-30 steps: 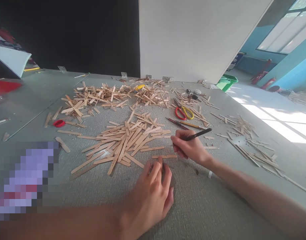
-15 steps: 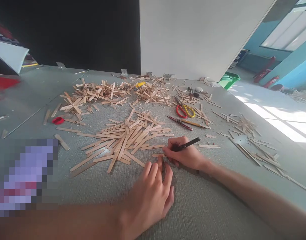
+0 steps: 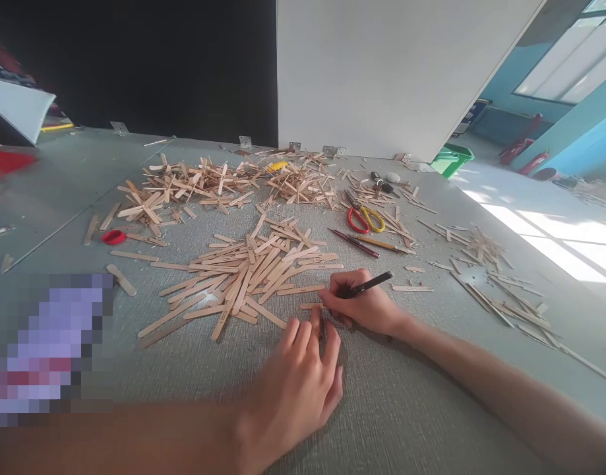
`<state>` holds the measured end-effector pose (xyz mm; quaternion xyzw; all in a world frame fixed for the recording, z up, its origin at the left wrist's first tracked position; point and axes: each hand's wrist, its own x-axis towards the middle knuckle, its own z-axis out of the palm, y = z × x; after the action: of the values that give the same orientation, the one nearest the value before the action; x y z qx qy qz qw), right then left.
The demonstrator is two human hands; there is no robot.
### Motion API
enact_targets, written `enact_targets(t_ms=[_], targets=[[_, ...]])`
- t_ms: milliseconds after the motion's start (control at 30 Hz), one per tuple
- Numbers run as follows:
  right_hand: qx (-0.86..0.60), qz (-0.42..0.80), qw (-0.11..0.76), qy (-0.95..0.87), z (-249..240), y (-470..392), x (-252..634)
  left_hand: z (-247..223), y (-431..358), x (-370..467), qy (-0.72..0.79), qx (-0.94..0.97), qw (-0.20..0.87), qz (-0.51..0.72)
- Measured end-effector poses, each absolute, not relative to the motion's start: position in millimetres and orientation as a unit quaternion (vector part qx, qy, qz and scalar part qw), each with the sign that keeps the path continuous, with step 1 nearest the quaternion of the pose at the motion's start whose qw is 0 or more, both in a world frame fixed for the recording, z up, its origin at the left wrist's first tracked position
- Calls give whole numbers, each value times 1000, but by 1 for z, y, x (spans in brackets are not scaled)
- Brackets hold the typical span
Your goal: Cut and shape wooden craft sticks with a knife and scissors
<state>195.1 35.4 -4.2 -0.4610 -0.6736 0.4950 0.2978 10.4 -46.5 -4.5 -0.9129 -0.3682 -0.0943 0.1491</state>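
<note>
My right hand [image 3: 364, 305] is closed around a black pen [image 3: 372, 284], its tip hidden behind the fingers at a short wooden craft stick [image 3: 310, 306]. My left hand [image 3: 303, 376] steadies that stick on the table with an outstretched fingertip, while its other fingers are bent. Between the left fingers shows a dark narrow strip that I cannot make out. Just beyond both hands lies a loose heap of craft sticks [image 3: 253, 267], some with small dark marks. One more craft stick [image 3: 300, 289] lies close to the right fingertips.
Farther back are piles of broken sticks [image 3: 194, 181], scissors with red and yellow handles [image 3: 366, 219], a pencil [image 3: 382, 245] and keys [image 3: 382, 185]. A red ring [image 3: 113, 237] and a blurred purple item [image 3: 55, 343] lie at left. An upright panel [image 3: 382, 72] bounds the back.
Both hands stay at the same stick with almost no movement. The pen tilts very slightly, and the whole view has shifted a little.
</note>
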Motion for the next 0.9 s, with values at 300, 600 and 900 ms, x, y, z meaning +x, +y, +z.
enact_targets(t_ms=[300, 600, 900], targets=[[-461, 500, 300, -668, -2, 35, 195, -4, -48, 10, -369, -913, 145, -98], [-464, 503, 305, -662, -2, 34, 194, -5, -47, 10, -370, -912, 151, -94], [-472, 475, 296, -681, 1, 34, 192, -5, -49, 10, -374, -911, 151, -81]])
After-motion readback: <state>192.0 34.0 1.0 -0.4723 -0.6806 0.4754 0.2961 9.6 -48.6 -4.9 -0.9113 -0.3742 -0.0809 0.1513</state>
